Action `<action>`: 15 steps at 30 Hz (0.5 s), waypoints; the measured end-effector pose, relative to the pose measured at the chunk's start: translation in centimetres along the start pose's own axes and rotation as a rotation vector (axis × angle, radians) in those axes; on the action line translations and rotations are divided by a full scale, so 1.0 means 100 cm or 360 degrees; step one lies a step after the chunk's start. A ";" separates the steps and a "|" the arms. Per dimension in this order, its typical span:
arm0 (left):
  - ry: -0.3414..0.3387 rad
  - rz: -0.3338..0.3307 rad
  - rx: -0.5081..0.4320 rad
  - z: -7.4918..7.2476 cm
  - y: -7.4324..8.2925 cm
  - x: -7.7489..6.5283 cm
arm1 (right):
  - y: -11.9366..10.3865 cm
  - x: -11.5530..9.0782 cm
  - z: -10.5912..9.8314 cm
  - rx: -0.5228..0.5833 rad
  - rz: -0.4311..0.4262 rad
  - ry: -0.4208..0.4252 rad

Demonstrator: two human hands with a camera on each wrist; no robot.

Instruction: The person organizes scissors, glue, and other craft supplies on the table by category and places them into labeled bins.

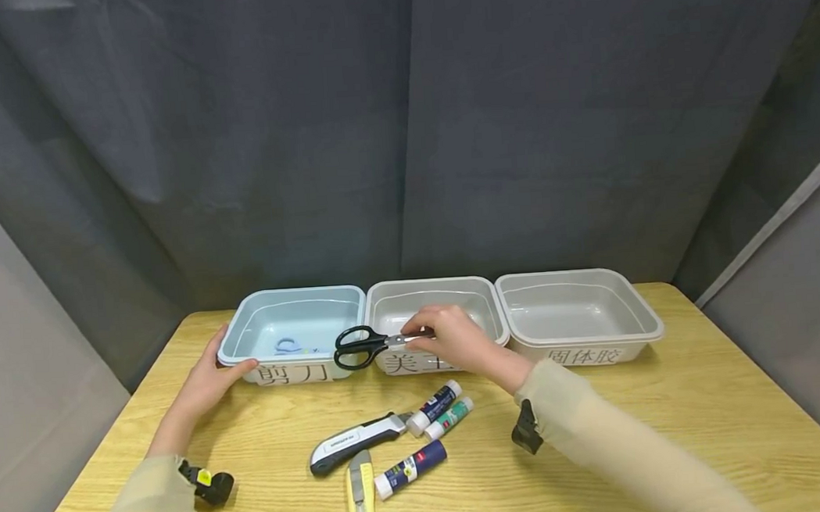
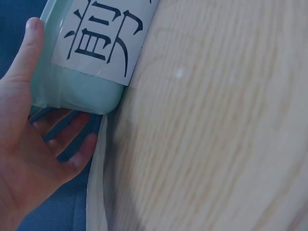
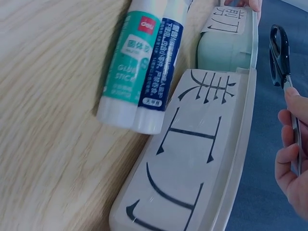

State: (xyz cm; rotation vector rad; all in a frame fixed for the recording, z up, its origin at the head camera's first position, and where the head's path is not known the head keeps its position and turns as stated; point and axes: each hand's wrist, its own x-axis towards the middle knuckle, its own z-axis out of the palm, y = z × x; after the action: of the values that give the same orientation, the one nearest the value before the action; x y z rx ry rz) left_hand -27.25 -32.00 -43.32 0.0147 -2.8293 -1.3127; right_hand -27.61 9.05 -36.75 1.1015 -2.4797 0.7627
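In the head view my right hand [image 1: 457, 338] pinches black-handled scissors [image 1: 385, 341] by their blades. The handles point left, near where the light blue bin [image 1: 298, 292] meets the middle bin [image 1: 429, 284]. The right wrist view shows thumb and fingertips closed round the blades [image 3: 296, 130], above the bin edge. My left hand [image 1: 202, 378] holds the light blue bin at its left end, thumb at the front rim and fingers round the side. Inside that bin lies a small pair of scissors with light blue handles [image 1: 287, 344].
A third bin [image 1: 657, 327], greyish, stands at the right end of the row. In front lie a white-and-black utility knife [image 1: 356, 442], a yellow cutter [image 1: 362, 494], a green glue stick [image 1: 450, 418] and two dark blue ones [image 1: 435, 405]. A dark curtain [image 1: 402, 131] hangs behind.
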 end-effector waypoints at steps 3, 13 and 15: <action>0.0000 -0.0002 0.0012 0.000 0.001 0.000 | -0.001 0.005 0.004 0.0038 0.0042 -0.0012; 0.0001 -0.0008 0.0023 -0.004 0.000 -0.002 | -0.001 0.019 0.021 0.0111 0.0115 -0.0037; -0.0001 -0.0009 0.0015 -0.003 0.000 -0.002 | -0.001 0.021 0.024 0.0095 0.0110 -0.0036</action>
State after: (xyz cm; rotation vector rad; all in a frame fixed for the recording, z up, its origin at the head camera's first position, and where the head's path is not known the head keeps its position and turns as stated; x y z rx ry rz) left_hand -27.03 -32.27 -43.14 0.0223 -2.8380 -1.3008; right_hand -29.06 6.30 -37.63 1.0549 -2.5410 0.8541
